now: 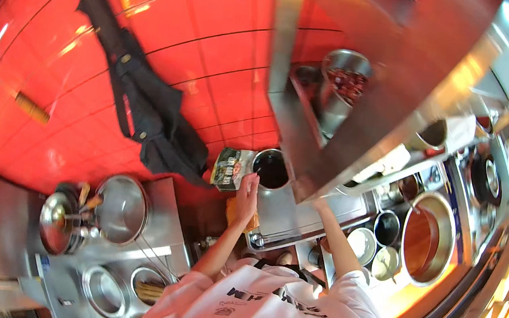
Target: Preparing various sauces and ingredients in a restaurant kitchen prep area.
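Note:
My left hand is raised beside a round metal pot of dark liquid, its fingers at the pot's left rim. A thin handle seems to stand at the fingertips; whether I grip it cannot be told. Left of the pot, a printed plastic package leans near the red tiled wall, with an orange packet under my wrist. My right hand reaches forward over the steel counter; its fingers are hidden behind the steel shelf edge.
A steel shelf juts over the counter, bearing a tall pot of red pieces. On the right stand several containers and a large pot of reddish-brown liquid. To the left are an empty steel pot and a hanging black apron.

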A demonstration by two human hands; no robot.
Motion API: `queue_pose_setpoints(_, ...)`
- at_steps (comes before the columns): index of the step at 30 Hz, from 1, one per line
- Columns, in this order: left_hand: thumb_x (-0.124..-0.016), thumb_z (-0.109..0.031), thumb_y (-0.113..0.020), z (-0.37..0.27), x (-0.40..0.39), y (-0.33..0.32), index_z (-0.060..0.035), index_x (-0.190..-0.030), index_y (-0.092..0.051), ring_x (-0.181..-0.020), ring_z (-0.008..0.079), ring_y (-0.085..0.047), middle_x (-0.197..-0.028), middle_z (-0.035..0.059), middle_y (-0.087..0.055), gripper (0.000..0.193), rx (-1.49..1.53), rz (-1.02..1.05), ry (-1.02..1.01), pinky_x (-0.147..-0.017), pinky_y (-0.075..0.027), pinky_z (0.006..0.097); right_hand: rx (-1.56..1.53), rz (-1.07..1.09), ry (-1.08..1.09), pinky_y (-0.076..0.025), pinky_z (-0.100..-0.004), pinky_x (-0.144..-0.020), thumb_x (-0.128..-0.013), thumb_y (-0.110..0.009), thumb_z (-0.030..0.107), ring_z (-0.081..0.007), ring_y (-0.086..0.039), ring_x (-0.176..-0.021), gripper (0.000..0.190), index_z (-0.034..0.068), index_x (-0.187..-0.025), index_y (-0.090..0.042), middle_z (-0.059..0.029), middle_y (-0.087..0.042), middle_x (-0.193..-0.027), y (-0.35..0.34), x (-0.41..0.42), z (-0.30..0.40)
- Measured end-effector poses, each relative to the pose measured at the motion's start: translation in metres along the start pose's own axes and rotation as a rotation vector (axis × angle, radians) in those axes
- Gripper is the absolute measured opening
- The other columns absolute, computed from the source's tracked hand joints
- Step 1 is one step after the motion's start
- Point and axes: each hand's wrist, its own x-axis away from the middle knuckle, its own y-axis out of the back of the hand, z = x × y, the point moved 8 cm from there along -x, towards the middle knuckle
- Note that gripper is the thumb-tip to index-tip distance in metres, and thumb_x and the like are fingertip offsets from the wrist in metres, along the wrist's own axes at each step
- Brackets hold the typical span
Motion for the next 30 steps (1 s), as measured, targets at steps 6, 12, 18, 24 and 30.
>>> queue_pose_setpoints(6,-0.101,-0.023,-0.043,-0.032,0.081,0.011,-0.0003,-0.118,-0.054,-0.108,0.0185,-0.057,-0.114,0.0112,-0.060,0.030,-0.064,0.189,-0.040,-0.092,-0.044,0.0301,0.156,0.009,0.146,-0.049,-0.0385,-0.085,-0.085,-0.066,0.031,-0.0314,-0.062,-0.102,0.051,0.004,-0.126,-0.051,-0.0169,-0.060,-0.116,0.062,0.104,0.093)
queue_pose_setpoints(12,-0.099,-0.017,-0.046,-0.055,0.104,0.010,-0.0002,-0.114,-0.055,-0.100,0.0180,-0.061,-0.104,0.0117,-0.064,0.024,-0.127,0.244,-0.018,-0.088,-0.046,0.0295,0.240,0.111,0.357,-0.049,-0.0348,-0.085,-0.086,-0.063,0.013,-0.0284,-0.063,-0.099,0.034,0.002,-0.118,-0.059,-0.0155,-0.064,-0.112,0.178,0.206,0.248)
queue_pose_setpoints(18,-0.099,-0.017,-0.047,-0.074,0.114,-0.049,0.0005,-0.113,-0.055,-0.098,0.0172,-0.061,-0.101,0.0107,-0.064,0.025,-0.113,0.416,-0.043,-0.087,-0.046,0.0297,0.288,-0.500,0.807,-0.051,-0.0366,-0.081,-0.079,-0.066,0.004,-0.0278,-0.064,-0.092,0.026,0.005,-0.105,-0.065,-0.0108,-0.066,-0.101,0.245,0.233,0.382)
queue_pose_setpoints(24,-0.097,-0.011,-0.047,-0.126,0.146,-0.112,0.0001,-0.113,-0.056,-0.093,0.0176,-0.063,-0.096,0.0106,-0.066,0.022,-0.093,0.622,-0.143,-0.083,-0.048,0.0296,0.592,-0.241,1.034,-0.049,-0.0401,-0.087,-0.078,-0.064,0.005,-0.0286,-0.058,-0.102,0.031,0.006,-0.109,-0.064,-0.0082,-0.064,-0.107,0.210,0.184,0.432)
queue_pose_setpoints(30,-0.097,-0.012,-0.045,-0.116,0.161,-0.104,-0.0007,-0.112,-0.056,-0.089,0.0146,-0.062,-0.095,0.0082,-0.065,0.021,-0.084,0.646,-0.075,-0.080,-0.047,0.0273,0.733,0.026,0.934,-0.045,-0.0405,-0.090,-0.074,-0.066,0.003,-0.0289,-0.055,-0.105,0.046,0.007,-0.119,-0.060,-0.0090,-0.063,-0.112,0.193,0.160,0.427)
